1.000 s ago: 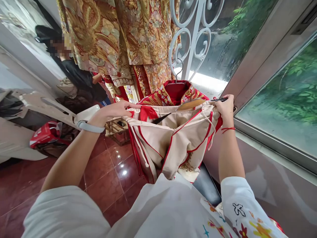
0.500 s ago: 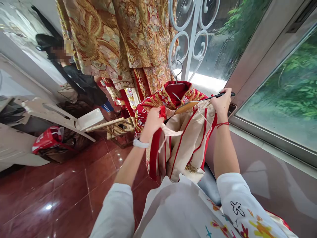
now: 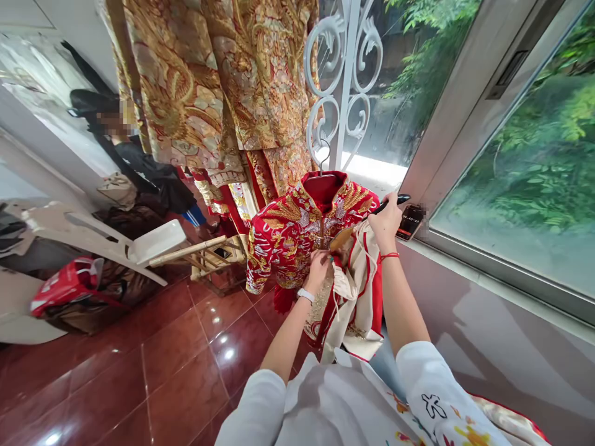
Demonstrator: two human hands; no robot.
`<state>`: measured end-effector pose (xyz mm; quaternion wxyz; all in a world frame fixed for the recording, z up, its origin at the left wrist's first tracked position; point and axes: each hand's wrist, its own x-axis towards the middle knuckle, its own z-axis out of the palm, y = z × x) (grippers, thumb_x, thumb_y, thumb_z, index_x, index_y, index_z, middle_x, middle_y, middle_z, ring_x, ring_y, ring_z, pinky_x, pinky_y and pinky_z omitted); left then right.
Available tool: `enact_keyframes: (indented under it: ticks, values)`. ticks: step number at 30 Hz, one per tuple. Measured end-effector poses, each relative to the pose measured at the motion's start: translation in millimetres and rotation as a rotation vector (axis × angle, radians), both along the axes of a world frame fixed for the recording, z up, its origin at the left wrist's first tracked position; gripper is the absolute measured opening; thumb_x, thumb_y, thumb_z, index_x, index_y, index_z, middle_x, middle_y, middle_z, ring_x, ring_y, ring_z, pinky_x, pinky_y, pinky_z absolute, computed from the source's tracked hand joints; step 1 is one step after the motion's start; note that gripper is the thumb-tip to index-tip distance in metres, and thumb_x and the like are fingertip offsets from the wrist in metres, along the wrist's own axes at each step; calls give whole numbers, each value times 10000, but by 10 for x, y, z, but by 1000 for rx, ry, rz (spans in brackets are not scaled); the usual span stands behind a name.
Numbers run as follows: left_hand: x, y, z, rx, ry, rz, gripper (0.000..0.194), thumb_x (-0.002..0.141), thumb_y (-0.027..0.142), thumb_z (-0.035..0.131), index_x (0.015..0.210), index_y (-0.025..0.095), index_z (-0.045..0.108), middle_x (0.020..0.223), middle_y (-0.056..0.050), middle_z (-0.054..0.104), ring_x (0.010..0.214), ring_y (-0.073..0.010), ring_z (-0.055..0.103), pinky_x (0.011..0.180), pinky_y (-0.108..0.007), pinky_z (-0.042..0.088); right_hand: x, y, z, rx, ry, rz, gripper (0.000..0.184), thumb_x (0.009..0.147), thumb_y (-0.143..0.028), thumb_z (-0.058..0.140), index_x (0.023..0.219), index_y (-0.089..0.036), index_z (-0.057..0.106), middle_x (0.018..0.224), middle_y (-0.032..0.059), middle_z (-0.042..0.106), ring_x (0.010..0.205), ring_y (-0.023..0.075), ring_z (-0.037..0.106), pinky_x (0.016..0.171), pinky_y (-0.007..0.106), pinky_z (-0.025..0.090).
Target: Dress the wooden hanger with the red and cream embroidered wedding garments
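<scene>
A cream skirt with red trim [image 3: 359, 291] hangs folded from a wooden hanger [image 3: 343, 236]. My right hand [image 3: 387, 222] is closed on the hanger's black end near the windowsill. My left hand [image 3: 318, 266] is closed on the skirt's waistband, gathered against a red and gold embroidered jacket [image 3: 292, 234]. The jacket hangs on its own hook from a white scrollwork grille [image 3: 344, 74].
Large gold embroidered robes [image 3: 218, 87] hang behind. A phone [image 3: 409, 222] lies on the windowsill at right. Another person in dark clothes [image 3: 139, 164] stands at left near a white plastic chair [image 3: 102, 238], a red bag [image 3: 65, 282] and a wooden stool [image 3: 209, 251]. Red tiled floor [image 3: 153, 365] lies below.
My left hand swept right, bunching the spread skirt into a narrow fold beside the jacket. The right hand with the hanger dropped slightly, and the jacket front came into view.
</scene>
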<state>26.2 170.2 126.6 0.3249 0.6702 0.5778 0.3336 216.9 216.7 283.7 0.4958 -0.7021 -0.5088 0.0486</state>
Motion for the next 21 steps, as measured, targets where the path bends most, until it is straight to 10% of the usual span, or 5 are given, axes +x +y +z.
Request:
enact_keyframes:
  ticks: [5, 9, 15, 21]
  values:
    - [151, -133, -388, -56, -14, 31, 398, 987, 180, 362, 1347, 197, 531, 1451, -197, 537, 1379, -235, 513, 1140, -422, 416, 38, -101, -222, -41, -26, 26, 412, 559, -131, 519, 943, -249, 428, 741, -1, 490, 698, 226, 491, 705, 334, 391]
    - [55, -312, -316, 60, -19, 90, 371, 986, 148, 308, 1229, 159, 587, 1297, -183, 640, 1254, -253, 600, 1082, -449, 461, 289, -225, -297, -43, 40, 57, 396, 574, -188, 515, 961, -240, 453, 749, -6, 522, 649, 191, 486, 654, 308, 391]
    - [-305, -375, 511, 537, 122, 132, 290, 989, 150, 386, 1075, 177, 661, 1045, -107, 719, 968, -210, 694, 860, -328, 543, 683, -492, -19, -82, -86, 315, 793, 587, -236, 618, 1348, -219, 395, 798, -11, 577, 669, 193, 556, 635, 305, 446]
    - [-552, 27, 1571, 615, 199, 52, 301, 1001, 180, 396, 1166, 144, 645, 1084, -113, 730, 971, -223, 697, 853, -314, 520, 604, -744, 312, 12, 30, 358, 821, 606, -212, 606, 1397, -232, 385, 823, 8, 619, 712, 207, 601, 582, 294, 451]
